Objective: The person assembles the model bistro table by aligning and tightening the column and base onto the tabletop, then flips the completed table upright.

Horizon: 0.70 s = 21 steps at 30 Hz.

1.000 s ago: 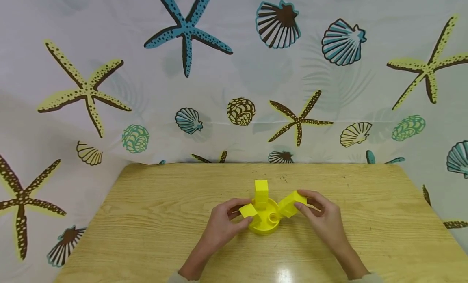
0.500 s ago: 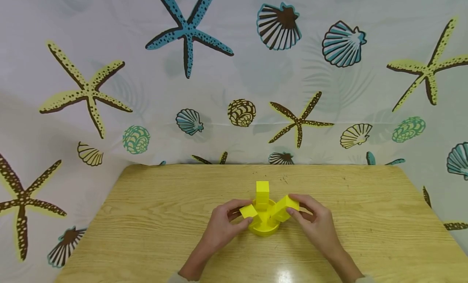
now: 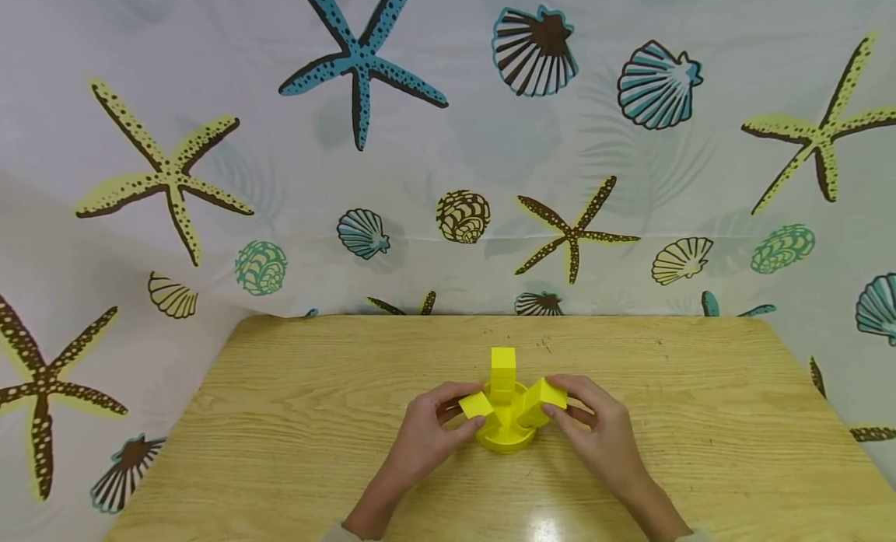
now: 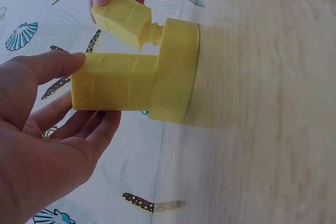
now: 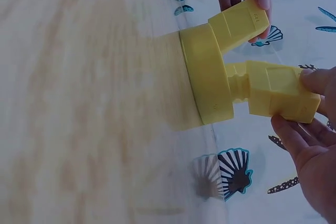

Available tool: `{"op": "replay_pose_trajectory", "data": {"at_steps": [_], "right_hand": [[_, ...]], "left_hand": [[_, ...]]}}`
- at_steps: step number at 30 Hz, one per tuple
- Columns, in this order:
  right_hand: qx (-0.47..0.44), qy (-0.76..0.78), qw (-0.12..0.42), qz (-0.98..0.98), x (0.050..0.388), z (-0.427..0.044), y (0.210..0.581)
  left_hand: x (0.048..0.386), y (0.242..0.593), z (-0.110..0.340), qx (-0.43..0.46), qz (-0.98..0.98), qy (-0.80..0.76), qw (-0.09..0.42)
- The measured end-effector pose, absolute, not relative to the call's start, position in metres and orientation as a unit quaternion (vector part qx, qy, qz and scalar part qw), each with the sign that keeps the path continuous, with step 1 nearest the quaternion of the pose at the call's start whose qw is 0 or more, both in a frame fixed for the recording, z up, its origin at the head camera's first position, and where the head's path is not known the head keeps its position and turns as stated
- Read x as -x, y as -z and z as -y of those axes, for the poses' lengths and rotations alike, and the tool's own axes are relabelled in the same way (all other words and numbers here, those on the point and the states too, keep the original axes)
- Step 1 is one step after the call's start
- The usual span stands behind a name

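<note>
A starfish-and-seashell curtain [image 3: 413, 169] walls in a wood-grain table [image 3: 308, 410] at this screened-off workspace; home or studio, I cannot tell.

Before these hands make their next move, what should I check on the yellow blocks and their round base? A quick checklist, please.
1. Left hand gripping the left yellow, boxy, plastic-looking block: ok.
2. Right hand gripping the right yellow, boxy, plastic-looking block: ok.
3. Round yellow plastic-looking base flat on the wooden table: ok.
4. Right block flush against the base: not ok; a ribbed neck shows between them.
5. Neck's lower end properly seated: cannot tell; the rim hides it.
6. Far yellow block upright: ok.
</note>
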State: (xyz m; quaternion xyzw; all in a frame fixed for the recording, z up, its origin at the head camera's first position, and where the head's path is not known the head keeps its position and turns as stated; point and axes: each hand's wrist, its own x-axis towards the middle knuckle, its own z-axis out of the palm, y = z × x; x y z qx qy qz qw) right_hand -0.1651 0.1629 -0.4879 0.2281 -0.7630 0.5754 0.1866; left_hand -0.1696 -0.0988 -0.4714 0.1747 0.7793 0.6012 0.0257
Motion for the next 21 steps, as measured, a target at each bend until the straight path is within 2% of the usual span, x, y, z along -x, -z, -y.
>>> {"op": "replay_pose_trajectory", "data": {"at_steps": [8, 21], "right_hand": [[-0.252, -0.542, 0.199, 0.777, 0.1652, -0.1603, 0.4916], [-0.26, -0.557, 0.126, 0.779, 0.163, -0.1665, 0.4863]], "left_hand": [[0.1707, 0.4728, 0.0969, -0.167, -0.781, -0.602, 0.02], [0.1693, 0.472, 0.0972, -0.166, -0.778, -0.606, 0.021]]}}
